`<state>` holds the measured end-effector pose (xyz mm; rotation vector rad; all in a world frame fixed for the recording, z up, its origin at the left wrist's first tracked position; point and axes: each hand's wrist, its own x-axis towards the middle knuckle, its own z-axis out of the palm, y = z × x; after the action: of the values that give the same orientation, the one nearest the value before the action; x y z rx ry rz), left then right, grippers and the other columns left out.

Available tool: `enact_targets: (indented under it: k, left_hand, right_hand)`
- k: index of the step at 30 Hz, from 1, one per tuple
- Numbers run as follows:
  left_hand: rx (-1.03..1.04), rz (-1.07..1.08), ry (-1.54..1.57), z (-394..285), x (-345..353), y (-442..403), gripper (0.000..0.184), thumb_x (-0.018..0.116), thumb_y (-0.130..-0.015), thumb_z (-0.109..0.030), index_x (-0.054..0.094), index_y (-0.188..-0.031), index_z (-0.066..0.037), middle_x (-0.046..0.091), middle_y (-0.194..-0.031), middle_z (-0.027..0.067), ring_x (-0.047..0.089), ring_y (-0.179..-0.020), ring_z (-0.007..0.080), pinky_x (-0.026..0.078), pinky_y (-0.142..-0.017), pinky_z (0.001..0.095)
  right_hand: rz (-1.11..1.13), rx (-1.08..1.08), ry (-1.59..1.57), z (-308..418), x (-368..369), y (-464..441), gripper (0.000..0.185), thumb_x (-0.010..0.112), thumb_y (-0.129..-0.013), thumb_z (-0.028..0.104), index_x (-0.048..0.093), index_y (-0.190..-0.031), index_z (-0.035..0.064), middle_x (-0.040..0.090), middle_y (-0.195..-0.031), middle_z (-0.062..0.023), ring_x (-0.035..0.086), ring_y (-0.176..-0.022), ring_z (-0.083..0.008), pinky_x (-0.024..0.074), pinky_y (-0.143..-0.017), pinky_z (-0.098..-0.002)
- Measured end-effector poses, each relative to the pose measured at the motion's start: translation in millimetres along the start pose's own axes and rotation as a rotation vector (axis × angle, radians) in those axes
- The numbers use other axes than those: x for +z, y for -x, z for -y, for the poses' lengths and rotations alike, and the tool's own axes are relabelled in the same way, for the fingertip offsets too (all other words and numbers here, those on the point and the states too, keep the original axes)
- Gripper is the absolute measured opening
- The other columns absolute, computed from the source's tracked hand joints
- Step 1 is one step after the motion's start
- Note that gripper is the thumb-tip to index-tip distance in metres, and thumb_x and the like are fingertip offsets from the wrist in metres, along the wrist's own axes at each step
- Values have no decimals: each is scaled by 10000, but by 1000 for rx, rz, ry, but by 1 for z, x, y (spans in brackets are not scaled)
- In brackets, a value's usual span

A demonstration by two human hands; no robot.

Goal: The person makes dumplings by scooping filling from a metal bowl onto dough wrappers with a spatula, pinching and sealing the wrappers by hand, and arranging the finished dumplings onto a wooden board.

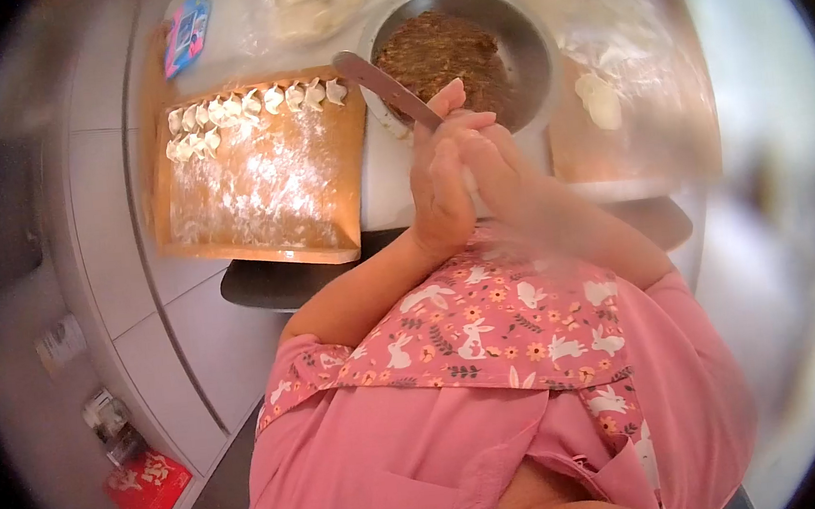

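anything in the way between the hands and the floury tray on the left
Nothing visible: a strip of white surface separates the hands from the floury tray. The flat brown tool crosses the metal bowl in view, beyond that gap.

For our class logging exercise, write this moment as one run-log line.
left hand, right hand: held together; tool handle: juts from hands; metal bowl: brown filling inside; floured board: dumplings in two rows

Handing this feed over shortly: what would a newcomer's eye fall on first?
Probably the rabbit-print apron below centre. Then the left hand and right hand, pressed together before the metal bowl of brown mixture at top centre. Dumplings line the far edge of the floury tray, left.
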<state>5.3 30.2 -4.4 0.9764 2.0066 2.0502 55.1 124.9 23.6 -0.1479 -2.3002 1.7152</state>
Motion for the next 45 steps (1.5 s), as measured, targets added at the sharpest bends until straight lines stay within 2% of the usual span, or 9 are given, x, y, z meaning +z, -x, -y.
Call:
enact_targets:
  k: [3, 5, 8, 10, 19, 23, 27, 30, 45]
  left_hand:
    - [-5, -33, 45, 0, -6, 3, 314, 349, -916, -172, 592, -988, 13, 463, -1208, 195, 433, -1131, 313, 348, -955, 395]
    - [-382, -83, 362, -14, -13, 6, 192, 479, -874, -68, 592, -1017, -6, 429, -1256, 139, 425, -1155, 247, 383, -937, 357]
    - [-428, -17, 439, -8, -36, 12, 259, 543, -843, -122, 560, -1071, -1, 393, -1292, 128, 457, -1123, 203, 393, -922, 324]
    - [-524, -39, 608, -9, -51, 14, 235, 599, -812, -53, 586, -1041, -3, 370, -1295, 111, 496, -1074, 177, 451, -855, 296]
    - [-528, -33, 310, -1, -78, 10, 219, 647, -782, -111, 622, -967, 3, 491, -1193, 111, 461, -1124, 192, 390, -913, 295]
    - [-535, -158, 3, 18, -86, 16, 131, 651, -762, -104, 651, -858, -15, 521, -1150, 117, 490, -1088, 188, 427, -872, 293]
    - [-343, -364, -206, 99, -146, 24, 102, 645, -749, -55, 664, -830, 4, 611, -849, 55, 560, -790, 131, 452, -713, 247]
    - [-574, -776, -267, 92, -195, -17, 115, 646, -758, -65, 659, -849, 4, 617, -723, 14, 544, -657, 90, 448, -615, 224]
    - [-644, -878, -824, 245, -316, -12, 230, 643, -753, -267, 677, -897, -91, 668, -880, 73, 630, -781, 189, 471, -695, 321]
  right_hand:
    - [3, 21, -122, -1, 3, -10, 355, 393, -892, 289, 576, -788, 3, 567, -704, -180, 559, -699, -294, 422, -640, -360]
    - [7, -16, -257, -3, 1, -13, 359, 415, -891, 314, 586, -831, 4, 587, -782, -198, 561, -747, -291, 429, -694, -359]
    - [168, -260, 96, -10, -7, -17, 389, 540, -839, 379, 581, -917, -1, 570, -950, -223, 550, -857, -314, 418, -781, -372]
    - [204, -121, 164, -23, 1, -22, 568, 680, -665, 463, 569, -932, -26, 559, -961, -215, 539, -884, -357, 421, -777, -394]
    - [337, -359, 465, -24, 34, -42, 742, 768, -482, 556, 580, -918, -14, 565, -916, -189, 521, -901, -354, 410, -790, -418]
    - [521, -223, 640, -5, 28, -54, 721, 767, -484, 544, 590, -924, 2, 563, -941, -186, 506, -959, -342, 400, -835, -403]
    - [180, -199, 693, -7, 4, -57, 546, 774, -550, 436, 604, -892, 45, 539, -925, -138, 500, -940, -323, 396, -823, -405]
    - [44, -179, 750, -9, -15, -48, 450, 776, -588, 352, 607, -899, 75, 535, -918, -120, 500, -912, -315, 403, -796, -398]
    - [-426, 170, 861, -79, -115, -3, 191, 546, -855, 207, 635, -932, 58, 576, -810, -81, 507, -735, -190, 423, -663, -306]
